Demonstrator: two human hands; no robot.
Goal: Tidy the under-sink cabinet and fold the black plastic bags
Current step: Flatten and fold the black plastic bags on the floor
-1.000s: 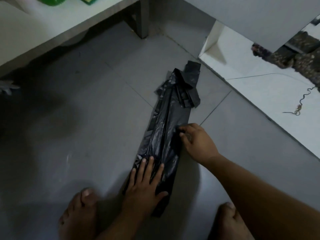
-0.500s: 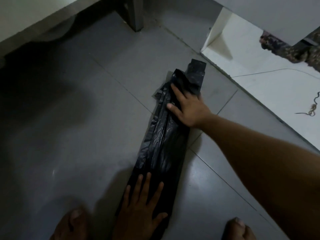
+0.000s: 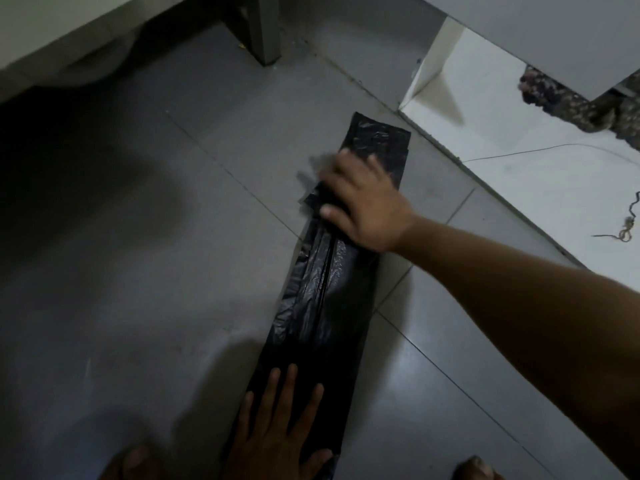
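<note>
A black plastic bag [image 3: 322, 299] lies on the grey tiled floor as a long narrow strip, running from the bottom centre up toward the white cabinet. My left hand [image 3: 277, 434] lies flat with spread fingers on the strip's near end. My right hand [image 3: 363, 206] presses flat on the far part of the strip, fingers straight and blurred with motion. Beyond its fingertips the bag's far end [image 3: 377, 136] lies flat and smooth.
The open white cabinet floor [image 3: 519, 161] is at the upper right, with a dark mottled cloth [image 3: 568, 105] and a small twisted string [image 3: 627, 230] on it. A grey post [image 3: 266, 32] stands at the top centre. My bare feet [image 3: 135, 462] flank the bag's near end.
My right hand slid along the bag from its middle toward the far end, flattening the crumpled top. The left hand stayed pressed on the near end. The view tilted further forward.
</note>
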